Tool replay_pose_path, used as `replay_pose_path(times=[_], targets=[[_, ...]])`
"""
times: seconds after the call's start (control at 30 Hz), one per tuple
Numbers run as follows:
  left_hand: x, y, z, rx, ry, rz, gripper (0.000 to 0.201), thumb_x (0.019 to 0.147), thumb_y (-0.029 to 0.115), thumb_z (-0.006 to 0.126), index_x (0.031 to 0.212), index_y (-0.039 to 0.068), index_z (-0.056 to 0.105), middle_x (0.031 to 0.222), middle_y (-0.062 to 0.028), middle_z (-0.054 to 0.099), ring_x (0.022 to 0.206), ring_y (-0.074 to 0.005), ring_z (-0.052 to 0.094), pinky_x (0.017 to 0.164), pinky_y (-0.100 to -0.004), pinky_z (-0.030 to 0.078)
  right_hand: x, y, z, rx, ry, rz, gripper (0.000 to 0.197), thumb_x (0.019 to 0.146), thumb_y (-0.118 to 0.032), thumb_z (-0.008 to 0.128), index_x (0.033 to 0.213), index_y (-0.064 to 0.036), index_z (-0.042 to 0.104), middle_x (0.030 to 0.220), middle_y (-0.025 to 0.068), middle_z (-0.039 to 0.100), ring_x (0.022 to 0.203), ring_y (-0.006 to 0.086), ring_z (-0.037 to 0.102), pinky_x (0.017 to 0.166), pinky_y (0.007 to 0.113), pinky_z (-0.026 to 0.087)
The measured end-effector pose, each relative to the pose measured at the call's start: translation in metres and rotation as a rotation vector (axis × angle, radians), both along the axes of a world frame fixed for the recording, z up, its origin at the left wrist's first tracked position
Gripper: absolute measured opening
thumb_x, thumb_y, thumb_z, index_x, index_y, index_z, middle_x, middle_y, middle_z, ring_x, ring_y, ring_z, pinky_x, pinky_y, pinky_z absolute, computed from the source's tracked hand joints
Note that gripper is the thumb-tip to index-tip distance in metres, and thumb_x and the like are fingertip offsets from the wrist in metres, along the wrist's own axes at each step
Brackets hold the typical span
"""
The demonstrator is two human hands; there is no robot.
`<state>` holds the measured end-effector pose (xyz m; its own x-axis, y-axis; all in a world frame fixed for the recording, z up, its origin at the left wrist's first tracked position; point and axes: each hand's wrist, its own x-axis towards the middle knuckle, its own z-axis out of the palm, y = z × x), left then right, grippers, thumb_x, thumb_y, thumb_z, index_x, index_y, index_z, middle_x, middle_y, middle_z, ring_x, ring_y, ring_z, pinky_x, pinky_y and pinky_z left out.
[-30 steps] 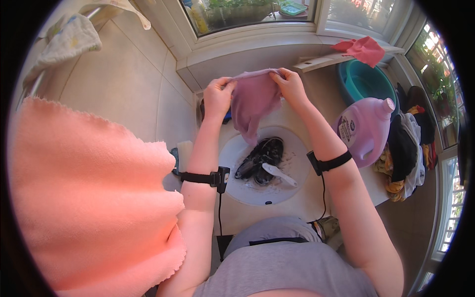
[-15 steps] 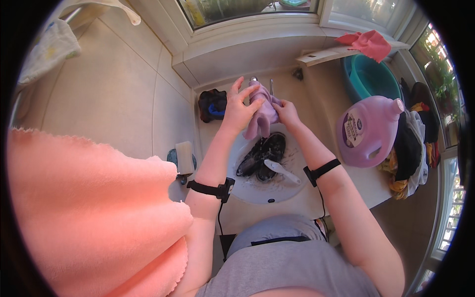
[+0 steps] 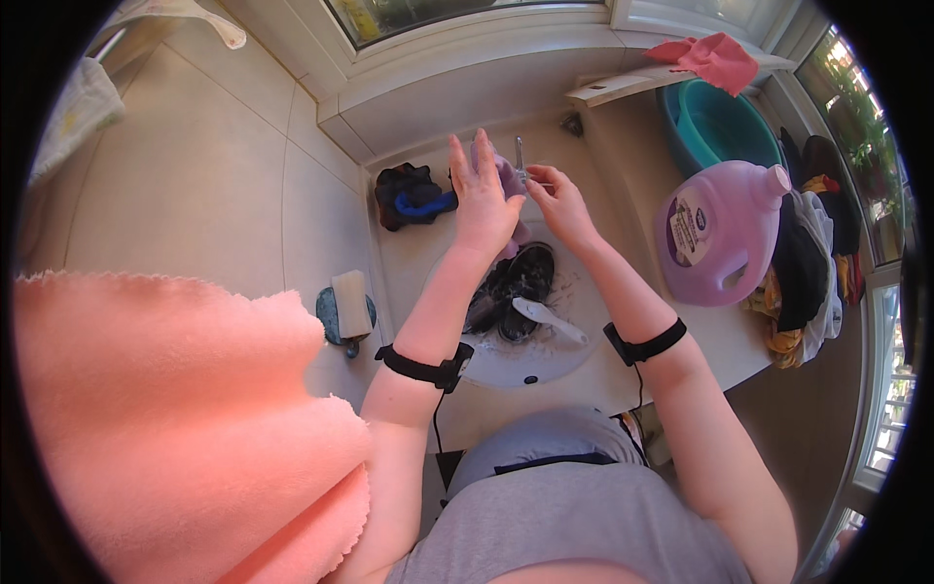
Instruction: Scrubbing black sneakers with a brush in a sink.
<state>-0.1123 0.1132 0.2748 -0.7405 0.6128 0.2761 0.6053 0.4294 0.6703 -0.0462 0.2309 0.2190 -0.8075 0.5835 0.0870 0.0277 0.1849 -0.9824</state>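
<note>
A purple cloth (image 3: 512, 179) hangs over the faucet above the sink (image 3: 486, 369), mostly hidden behind my left hand (image 3: 484, 202). That hand rests against the cloth with its fingers stretched out. My right hand (image 3: 562, 202) has its fingertips closed at the near end of the metal faucet handle (image 3: 520, 151). Below both hands, a pair of dark, wet shoes (image 3: 530, 275) lies in the white sink with suds and dark specks around. A white brush (image 3: 550, 319) leans across the shoes, its handle toward the right.
On the right stand a purple detergent jug (image 3: 715, 234), teal basins (image 3: 725, 127) and piled clothes (image 3: 803, 277). A black and blue cloth bundle (image 3: 411, 195) sits left of the sink, near a soap bar (image 3: 350, 300) on its holder. A pink towel (image 3: 185, 409) hangs at lower left.
My right hand has let go of the purple cloth and moved to the faucet handle. The left hand has shifted right, over the cloth, with its fingers straighter.
</note>
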Motion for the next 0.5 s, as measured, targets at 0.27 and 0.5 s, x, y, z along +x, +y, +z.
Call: replay_pose_path(times=[0.27, 0.5], targets=[[0.0, 0.0, -0.002, 0.391, -0.223, 0.13, 0.058, 0.079, 0.011, 0.054, 0.132, 0.008, 0.03, 0.141, -0.0212, 0.006, 0.13, -0.034, 0.016, 0.103, -0.0379, 0.021, 0.009, -0.018, 0.012, 0.005, 0.167, -0.011, 0.026, 0.087, -0.018, 0.051, 0.103, 0.0014, 0.055, 0.1, 0.01, 0.055, 0.086, 0.0169, 0.056, 0.077, 0.027, 0.043], [-0.02, -0.042, -0.01, 0.444, -0.315, -0.259, 0.03, 0.086, 0.003, 0.046, 0.111, 0.01, 0.059, 0.137, -0.0075, 0.034, 0.132, -0.0229, 0.018, 0.102, -0.0311, 0.023, 0.027, -0.025, 0.052, 0.107, 0.161, 0.188, 0.033, 0.091, -0.023, 0.043, 0.113, 0.0002, 0.052, 0.111, 0.01, 0.054, 0.104, 0.0175, 0.05, 0.089, 0.027, 0.037]])
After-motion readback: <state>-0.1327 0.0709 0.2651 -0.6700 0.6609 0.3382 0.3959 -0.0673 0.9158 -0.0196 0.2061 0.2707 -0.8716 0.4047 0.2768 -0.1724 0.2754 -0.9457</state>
